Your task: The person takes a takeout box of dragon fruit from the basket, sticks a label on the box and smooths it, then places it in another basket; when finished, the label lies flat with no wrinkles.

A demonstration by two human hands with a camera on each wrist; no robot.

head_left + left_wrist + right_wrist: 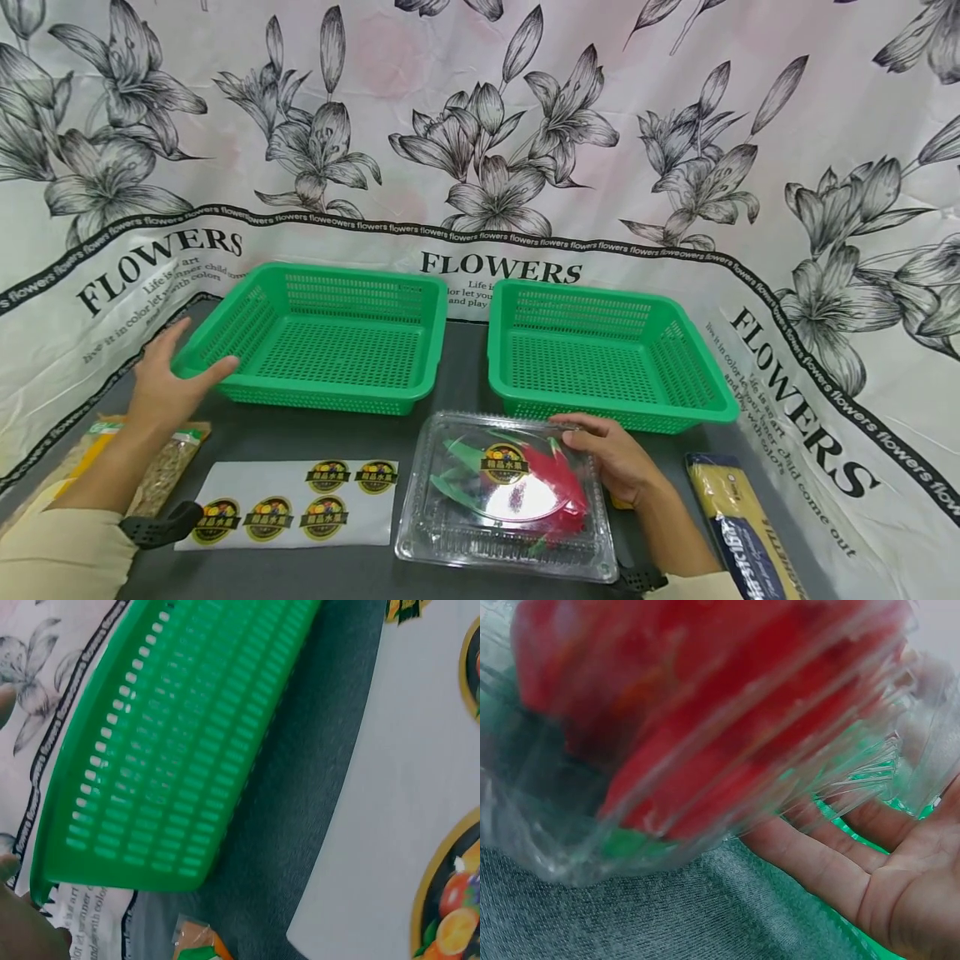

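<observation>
My right hand (626, 462) grips the far right corner of a clear plastic fruit box (427, 533), thumb on top and fingers below. Inside the lidded box lies a red dragon fruit (555, 475) with green tips, and a round black-and-gold fruit sticker (504, 463) is on the lid. In the right wrist view the box (705, 750) looks tilted, its near edge off the dark cloth. My left hand (167, 379) has its fingers spread at the near left corner of the left green basket (322, 396); whether it touches the rim I cannot tell.
A second green basket (600, 408) stands behind the box. A white sheet (225, 483) bearing several stickers lies left of the box. A bag of grain-like food (161, 471) is under my left forearm, and a spaghetti pack (738, 525) lies at the right. Behind hangs a floral cloth (495, 125).
</observation>
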